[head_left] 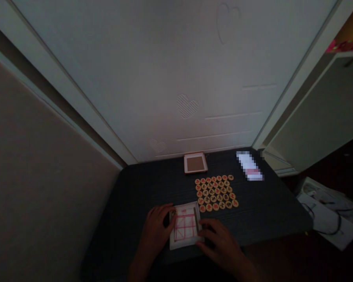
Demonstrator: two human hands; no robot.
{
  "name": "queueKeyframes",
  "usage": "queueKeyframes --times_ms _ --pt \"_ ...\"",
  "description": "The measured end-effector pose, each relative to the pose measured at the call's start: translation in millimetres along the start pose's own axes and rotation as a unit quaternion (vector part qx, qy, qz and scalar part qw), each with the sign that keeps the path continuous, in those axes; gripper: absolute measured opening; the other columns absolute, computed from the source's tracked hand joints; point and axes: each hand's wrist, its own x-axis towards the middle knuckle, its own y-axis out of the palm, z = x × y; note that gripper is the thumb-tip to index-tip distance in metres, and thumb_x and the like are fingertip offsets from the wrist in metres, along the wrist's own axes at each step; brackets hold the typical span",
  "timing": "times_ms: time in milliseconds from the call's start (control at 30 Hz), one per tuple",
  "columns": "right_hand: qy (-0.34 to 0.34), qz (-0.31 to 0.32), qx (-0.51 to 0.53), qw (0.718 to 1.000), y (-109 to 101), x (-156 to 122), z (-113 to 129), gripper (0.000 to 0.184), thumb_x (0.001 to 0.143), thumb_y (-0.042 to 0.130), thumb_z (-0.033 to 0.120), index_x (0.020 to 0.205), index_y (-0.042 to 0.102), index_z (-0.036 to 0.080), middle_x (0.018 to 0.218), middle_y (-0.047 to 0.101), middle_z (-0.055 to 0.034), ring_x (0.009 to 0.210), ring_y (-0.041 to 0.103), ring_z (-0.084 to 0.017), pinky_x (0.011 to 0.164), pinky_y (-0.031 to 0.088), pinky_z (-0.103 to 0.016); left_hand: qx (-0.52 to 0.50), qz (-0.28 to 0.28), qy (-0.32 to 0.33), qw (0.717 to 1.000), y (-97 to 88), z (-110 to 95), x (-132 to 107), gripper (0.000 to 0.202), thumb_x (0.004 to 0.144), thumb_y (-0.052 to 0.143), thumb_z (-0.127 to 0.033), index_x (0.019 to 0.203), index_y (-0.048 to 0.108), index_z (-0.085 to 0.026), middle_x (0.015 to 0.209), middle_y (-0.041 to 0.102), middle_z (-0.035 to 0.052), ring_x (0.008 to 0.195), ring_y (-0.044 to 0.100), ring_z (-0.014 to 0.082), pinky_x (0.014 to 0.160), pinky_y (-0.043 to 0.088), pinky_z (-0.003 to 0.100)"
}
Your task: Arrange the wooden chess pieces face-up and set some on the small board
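Note:
A shallow white box [172, 244] lies near the front edge of the dark table, with a folded sheet printed in pink lines [184, 227] inside it. At the box's upper left corner, my left hand [157, 225] has thumb and index finger closed around a round xiangqi piece [173, 212]. My right hand [220, 243] holds the box's right wall with bent fingers, beside a dark strip [197, 219] along that side. Just beyond, several round wooden xiangqi pieces [213, 192] with red and black characters lie face up in rows.
A box lid [195, 171] with a brown middle sits at the back of the dark table [141, 188], against a white panel with embossed hearts [187, 106]. A blurred-out bright phone-like object [249, 166] lies at the right. White boxes with cables [329, 211] stand beyond the table's right side.

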Motion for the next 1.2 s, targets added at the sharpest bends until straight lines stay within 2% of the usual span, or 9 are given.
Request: queueKeyframes --times_ms 200,500,733,1200 --pt "0.002 0.009 0.001 1.0 -0.3 0.4 -1.3 0.021 0.089 0.075 0.026 0.11 0.071 0.025 0.125 0.069 -0.0088 0.111 0.069 -0.024 0.094 0.06 -0.037 -0.013 -0.015 0.0 1.0 3.1 2.3 -0.2 0.018 0.093 0.063 -0.03 0.108 0.072 -0.028 0.118 0.077 0.0044 0.111 0.07 0.0277 0.102 0.052 0.051" --pt "0.001 0.017 0.009 1.0 0.6 0.0 -3.0 0.021 0.09 0.073 0.025 0.111 0.07 0.025 0.127 0.067 -0.0097 0.113 0.068 -0.025 0.095 0.06 -0.038 -0.018 -0.009 -0.007 1.0 1.7 -0.2 2.4 0.02 0.093 0.061 -0.03 0.107 0.073 -0.025 0.116 0.077 0.0067 0.108 0.071 0.0281 0.103 0.052 0.053" --pt "-0.001 0.014 0.005 1.0 -2.6 1.7 -0.8 0.022 0.09 0.074 0.024 0.111 0.07 0.025 0.125 0.068 -0.0095 0.111 0.069 -0.024 0.092 0.06 -0.037 0.006 -0.031 -0.012 0.999 8.7 2.6 0.1 0.02 0.092 0.062 -0.033 0.107 0.073 -0.026 0.114 0.079 0.0055 0.11 0.071 0.0313 0.106 0.05 0.056" --pt "0.002 0.013 0.002 1.0 -5.8 3.9 2.7 0.021 0.089 0.073 0.023 0.109 0.07 0.026 0.124 0.069 -0.0093 0.11 0.07 -0.025 0.092 0.06 -0.037 0.019 -0.018 -0.02 0.999 5.0 -0.4 2.0 0.017 0.091 0.064 -0.032 0.105 0.073 -0.027 0.116 0.078 0.0057 0.108 0.072 0.0314 0.104 0.049 0.056"
